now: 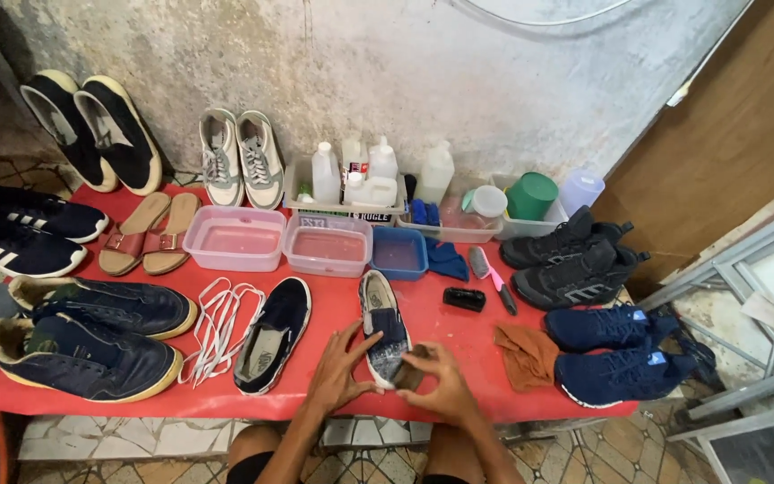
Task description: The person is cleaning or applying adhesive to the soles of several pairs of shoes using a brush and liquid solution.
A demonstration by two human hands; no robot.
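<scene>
Both hands (391, 372) on a soft, dark canvas slip-on shoe (384, 333).

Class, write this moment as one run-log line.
left hand: steadies dark slip-on shoe | right hand: holds brown brush at its toe | surface: red table

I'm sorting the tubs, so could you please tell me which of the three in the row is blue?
The small blue tub, rightmost in the row; the two larger tubs are clear.

A makeshift shoe-cleaning workshop: a red table (333, 309) crowded with sneakers (575, 260), water tubs (235, 238), cleaner bottles (326, 173) and brushes (492, 276).
</scene>
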